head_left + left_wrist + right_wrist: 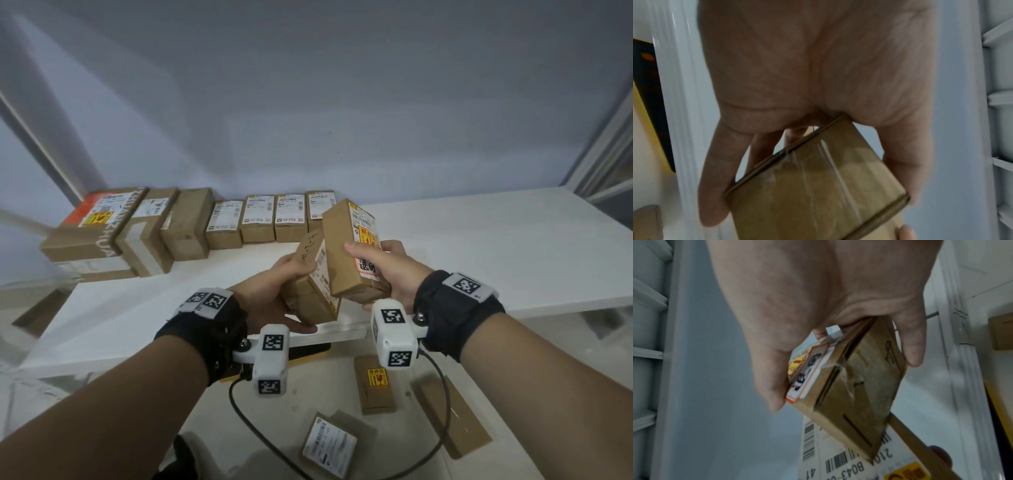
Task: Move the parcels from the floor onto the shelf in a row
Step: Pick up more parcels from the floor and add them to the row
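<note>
- Cardboard, plain brown and matte, makes up every parcel here; the small box with handwriting on its side [310, 274] sits in the left hand [274, 294], fingers curled under it and thumb on top, clear tape shining across its end in the left wrist view.
- Right hand [387, 270] clasps a second small brown box with a yellow-and-red sticker [349, 250], thumb on one face, fingers on the other; the two boxes touch, both held above the front edge of the white shelf [479, 253].
- A row of seven brown parcels [191, 222] stands along the back of the shelf, the larger ones at the left, several bearing white printed labels too blurred to read.
- Three more cardboard parcels [375, 383] lie on the pale floor below, partly hidden by the wrist cameras.
- Behind rises a smooth grey-blue wall [308, 102].
</note>
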